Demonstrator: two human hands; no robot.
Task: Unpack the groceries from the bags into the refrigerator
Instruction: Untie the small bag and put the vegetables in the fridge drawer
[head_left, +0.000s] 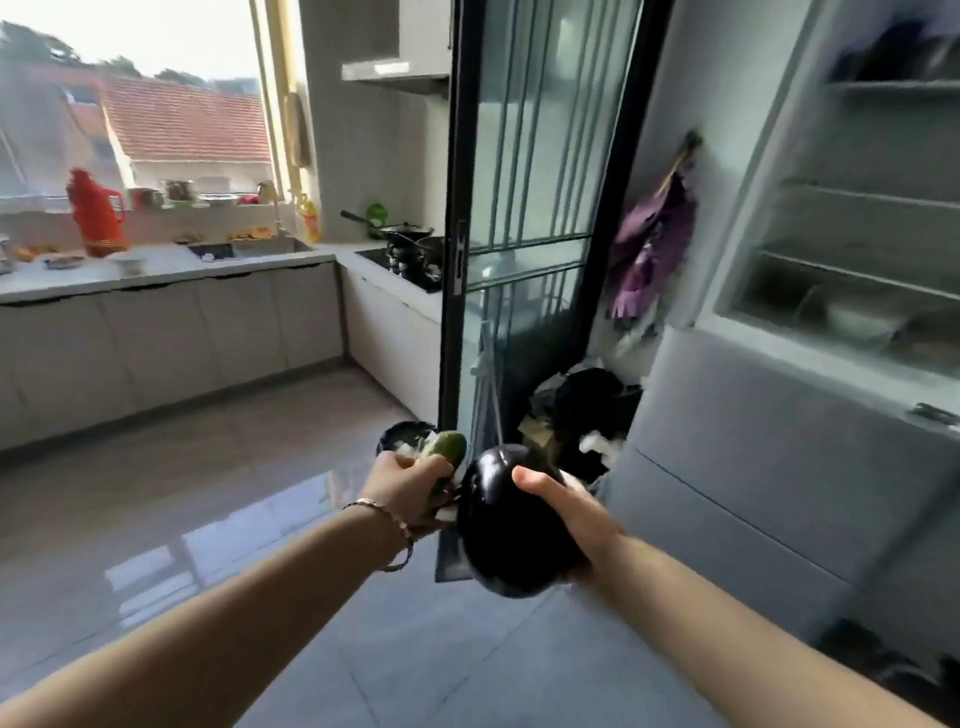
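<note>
My right hand (576, 512) is shut on a big, glossy dark purple eggplant (511, 530), held out in front of me at waist height. My left hand (408, 488), with a bracelet at the wrist, grips a green vegetable (445, 449) that looks like a cucumber; its lower part is hidden by my fingers. Both hands are close together, almost touching. At the right stands a grey cabinet-like unit (779, 452) with an open upper part showing wire shelves (878, 275) and bowls; the view is blurred, so I cannot tell whether it is the refrigerator.
A black-framed glass sliding door (457, 270) stands straight ahead. Dark bags (582, 415) lie on the floor between door and cabinet. A purple cloth (649, 249) hangs on the wall. The kitchen counter (166, 270) with a red thermos (96, 213) and a stove (410, 257) lies at the left.
</note>
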